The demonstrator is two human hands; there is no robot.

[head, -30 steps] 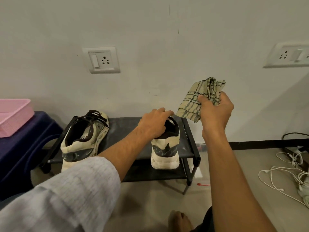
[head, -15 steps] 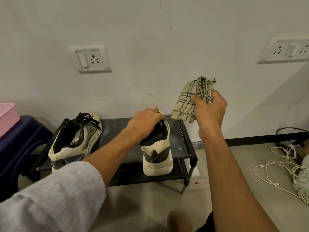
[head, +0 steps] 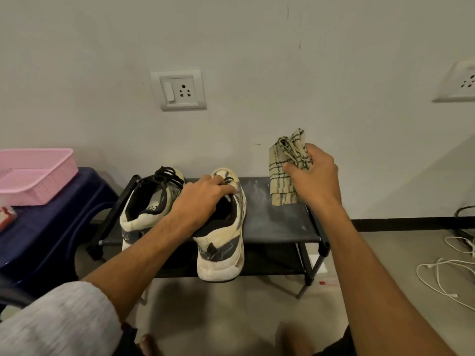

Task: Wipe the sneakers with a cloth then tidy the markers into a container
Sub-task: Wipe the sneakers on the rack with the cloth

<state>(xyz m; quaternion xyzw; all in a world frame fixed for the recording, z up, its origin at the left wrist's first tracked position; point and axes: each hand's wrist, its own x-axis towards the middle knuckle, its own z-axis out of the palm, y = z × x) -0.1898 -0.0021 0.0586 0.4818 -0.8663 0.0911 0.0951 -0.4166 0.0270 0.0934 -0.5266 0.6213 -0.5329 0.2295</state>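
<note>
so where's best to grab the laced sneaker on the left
Take the laced sneaker by its heel collar, from above on the near side: its heel faces the camera, the mouth is open, and loose laces clutter the far end.

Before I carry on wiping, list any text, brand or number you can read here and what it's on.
No text reads clearly.
Insole print in the left sneaker: too blurred to read.
Marks on the red and white packet on the blue stool: too small to read.
On the wall socket: no lettering visible.
</note>
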